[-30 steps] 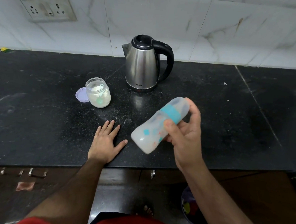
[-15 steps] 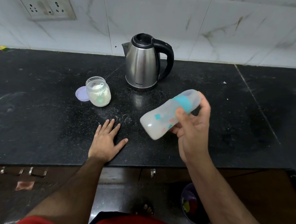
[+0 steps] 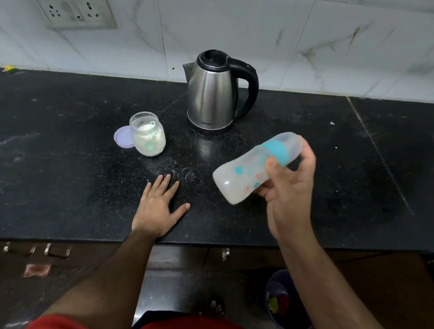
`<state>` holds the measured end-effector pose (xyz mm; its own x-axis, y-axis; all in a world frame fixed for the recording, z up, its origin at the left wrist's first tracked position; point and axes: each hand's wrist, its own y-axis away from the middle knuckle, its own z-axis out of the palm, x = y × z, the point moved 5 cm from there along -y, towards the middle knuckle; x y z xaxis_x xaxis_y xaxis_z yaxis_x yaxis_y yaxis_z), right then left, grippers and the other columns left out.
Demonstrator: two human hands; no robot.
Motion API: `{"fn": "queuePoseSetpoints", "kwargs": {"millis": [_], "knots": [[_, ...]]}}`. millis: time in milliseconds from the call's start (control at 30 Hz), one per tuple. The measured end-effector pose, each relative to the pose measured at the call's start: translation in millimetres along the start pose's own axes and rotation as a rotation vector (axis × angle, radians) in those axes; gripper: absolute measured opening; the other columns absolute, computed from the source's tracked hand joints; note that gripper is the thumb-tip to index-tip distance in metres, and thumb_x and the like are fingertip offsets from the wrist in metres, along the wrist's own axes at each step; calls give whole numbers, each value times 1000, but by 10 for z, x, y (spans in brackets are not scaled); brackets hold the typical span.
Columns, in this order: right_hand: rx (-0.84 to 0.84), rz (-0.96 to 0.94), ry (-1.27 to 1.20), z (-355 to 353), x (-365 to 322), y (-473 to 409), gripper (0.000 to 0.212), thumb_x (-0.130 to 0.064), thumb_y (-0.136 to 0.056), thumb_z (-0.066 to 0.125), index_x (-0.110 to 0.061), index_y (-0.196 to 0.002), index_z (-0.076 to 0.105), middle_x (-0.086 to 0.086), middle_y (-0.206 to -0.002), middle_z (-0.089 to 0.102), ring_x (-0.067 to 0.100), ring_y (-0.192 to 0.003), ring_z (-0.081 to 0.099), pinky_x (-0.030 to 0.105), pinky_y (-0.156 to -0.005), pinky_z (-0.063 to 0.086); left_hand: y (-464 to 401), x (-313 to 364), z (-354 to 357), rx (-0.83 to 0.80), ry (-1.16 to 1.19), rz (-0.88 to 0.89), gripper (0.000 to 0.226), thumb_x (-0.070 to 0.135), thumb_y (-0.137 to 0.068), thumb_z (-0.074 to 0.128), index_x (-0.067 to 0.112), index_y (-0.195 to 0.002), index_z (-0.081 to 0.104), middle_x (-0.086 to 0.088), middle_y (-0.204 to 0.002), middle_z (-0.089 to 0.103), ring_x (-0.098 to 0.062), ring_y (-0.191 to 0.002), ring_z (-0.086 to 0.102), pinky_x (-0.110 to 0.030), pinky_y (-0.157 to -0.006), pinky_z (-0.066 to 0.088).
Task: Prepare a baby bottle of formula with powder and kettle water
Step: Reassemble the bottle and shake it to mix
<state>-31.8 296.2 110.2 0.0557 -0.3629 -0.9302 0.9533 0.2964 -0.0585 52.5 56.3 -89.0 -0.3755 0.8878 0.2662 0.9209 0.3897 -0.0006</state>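
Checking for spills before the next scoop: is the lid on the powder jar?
No: the powder jar stands open on the counter, and its purple lid lies flat beside it.

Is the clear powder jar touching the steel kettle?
Apart. The head view shows bare black counter between the clear powder jar and the steel kettle.

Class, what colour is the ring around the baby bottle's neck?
Turquoise blue; the ring on the baby bottle shows in the head view.
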Motion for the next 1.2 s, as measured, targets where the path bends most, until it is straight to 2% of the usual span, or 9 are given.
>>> {"fn": "queuePoseSetpoints", "kwargs": {"millis": [67, 167, 367, 500, 600, 800, 900, 1033, 1200], "knots": [[-66, 21, 22, 51, 58, 71, 67, -7, -86, 64, -19, -143, 30, -4, -97, 74, 18, -90, 72, 38, -68, 61, -2, 5, -14, 6, 10, 3, 86, 75, -84, 24, 24, -152, 34, -2, -164, 19, -17, -153, 7, -42, -125, 4], [-154, 48, 62, 115, 155, 159, 72, -9, -81, 69, -21, -141, 32, -7, -96, 72, 15, -88, 70, 37, -70, 60, 6, 16, -24, -7, 14, 7, 89, 74, -80, 20, 23, -153, 33, -3, -164, 18, -18, -153, 6, -43, -125, 6], [-13, -2, 0, 35, 27, 12, 67, -13, -85, 61, -18, -144, 30, -5, -94, 74, 18, -87, 72, 35, -62, 58, 4, 7, -14, 9, 4, 4, 83, 75, -86, 27, 24, -152, 34, -2, -164, 19, -17, -153, 6, -39, -125, 0], [-112, 24, 38, 109, 115, 134, 65, -8, -84, 62, -21, -141, 33, -5, -100, 73, 19, -92, 71, 37, -68, 60, 4, 7, -23, -5, 12, 4, 87, 76, -83, 22, 24, -153, 32, -2, -165, 17, -16, -153, 5, -42, -125, 4], [-159, 32, 67, 143, 152, 183, 66, -9, -82, 69, -25, -137, 36, -7, -99, 71, 16, -90, 70, 33, -68, 59, 5, 14, -25, -13, 12, 6, 90, 76, -80, 19, 24, -153, 31, -2, -165, 16, -17, -153, 4, -43, -125, 6], [-10, -8, 3, 38, -4, 10, 67, -13, -86, 60, -16, -145, 28, -6, -94, 74, 17, -87, 72, 33, -62, 58, 1, 12, -15, 10, 16, 6, 83, 75, -86, 27, 24, -152, 34, -2, -164, 20, -17, -153, 7, -41, -125, 1], [-83, 22, 19, 101, 63, 102, 67, -9, -85, 62, -17, -144, 31, -2, -99, 72, 21, -92, 71, 36, -66, 59, 1, 15, -26, 2, 11, 5, 87, 76, -84, 23, 24, -153, 33, -3, -164, 19, -17, -153, 7, -42, -125, 4], [-177, 32, 74, 170, 121, 184, 64, -7, -82, 67, -26, -136, 37, -8, -97, 71, 17, -90, 69, 34, -70, 60, 3, 13, -26, -6, 25, 9, 91, 75, -80, 19, 23, -153, 33, -3, -165, 18, -18, -153, 6, -43, -125, 6], [-34, -15, 6, 75, -39, -8, 61, -14, -86, 60, -22, -139, 32, -7, -92, 74, 16, -86, 72, 34, -63, 59, -5, -8, 10, 6, 10, 1, 84, 75, -86, 27, 25, -152, 34, -2, -164, 19, -17, -153, 6, -40, -125, 1]]}}
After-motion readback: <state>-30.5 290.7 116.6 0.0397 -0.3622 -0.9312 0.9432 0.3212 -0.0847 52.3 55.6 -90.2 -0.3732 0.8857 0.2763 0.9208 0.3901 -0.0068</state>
